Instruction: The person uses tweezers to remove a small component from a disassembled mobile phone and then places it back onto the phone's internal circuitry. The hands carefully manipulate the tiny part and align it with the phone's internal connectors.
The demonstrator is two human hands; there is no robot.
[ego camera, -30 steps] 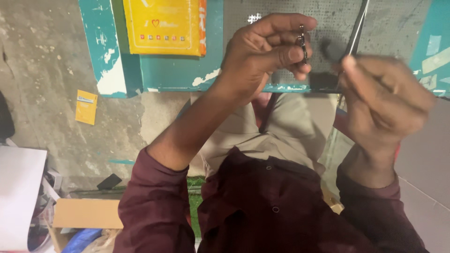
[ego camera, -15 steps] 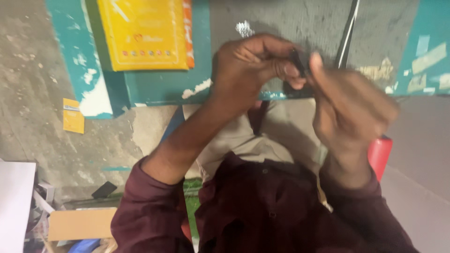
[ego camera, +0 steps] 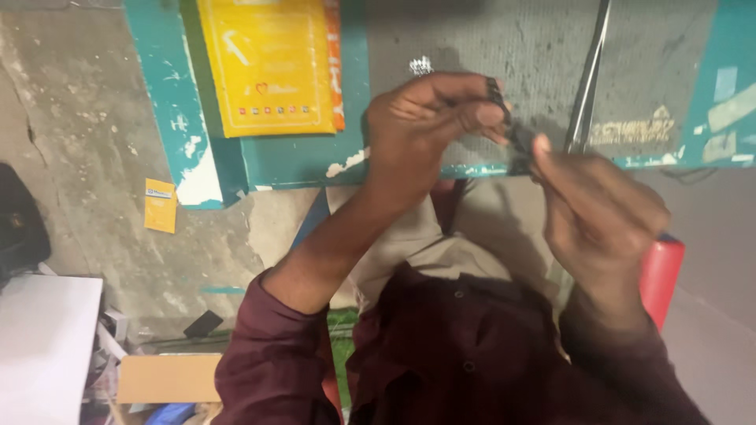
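My left hand [ego camera: 429,126] is raised in front of me, fingers pinched on the upper end of a small dark object [ego camera: 516,140]. My right hand [ego camera: 598,208] sits just to its right and a little lower, thumb and fingers closed on the lower end of the same piece. The hands nearly touch at the fingertips. The object is thin and blackish, and its exact kind is too small to tell. Maroon sleeves [ego camera: 268,354] cover both forearms, and my lap in light trousers [ego camera: 441,236] lies below the hands.
A yellow poster [ego camera: 272,63] hangs on a teal-painted frame [ego camera: 169,102] on the rough grey wall. A thin metal rod [ego camera: 587,86] runs beside the hands. A red seat edge [ego camera: 660,271], a white surface [ego camera: 43,346] and a cardboard box [ego camera: 169,378] are nearby.
My right hand has moved left and up to meet the left hand, and both now pinch the small dark object. The view has drifted slightly.
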